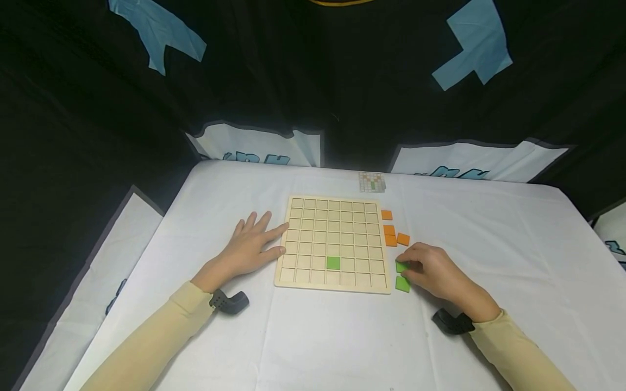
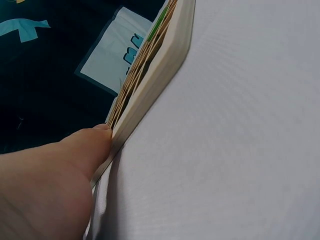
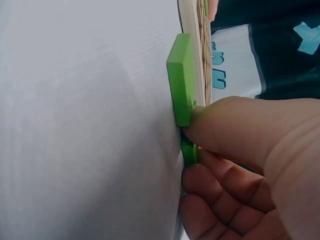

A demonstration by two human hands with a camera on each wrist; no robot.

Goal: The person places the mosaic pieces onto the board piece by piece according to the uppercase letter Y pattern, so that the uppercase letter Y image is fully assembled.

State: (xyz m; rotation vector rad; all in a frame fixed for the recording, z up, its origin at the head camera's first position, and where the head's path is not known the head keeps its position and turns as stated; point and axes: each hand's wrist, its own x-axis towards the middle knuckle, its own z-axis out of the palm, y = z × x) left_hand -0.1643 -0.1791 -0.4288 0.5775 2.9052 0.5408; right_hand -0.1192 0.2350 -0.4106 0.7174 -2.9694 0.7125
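Note:
A square wooden grid board (image 1: 332, 289) lies on the table, with one green tile (image 1: 333, 263) set in a cell toward its near side. My left hand (image 1: 246, 250) has its fingers spread, thumb and forefinger touching the board's left edge. In the left wrist view the thumb (image 2: 92, 142) presses against the rim. To the right of the board, my right hand (image 1: 432, 271) pinches a small green square tile (image 3: 188, 152) between thumb and fingers, low at the cloth. Just nearer lies another green tile (image 1: 403, 284), standing out large in the right wrist view.
Several orange tiles (image 1: 389, 230) lie along the board's right edge. Behind the board is a small stack of pattern cards (image 1: 371, 182), the top one printed with a coloured grid. White cloth (image 1: 342, 336) covers the table, and a black curtain (image 1: 313, 70) hangs behind it.

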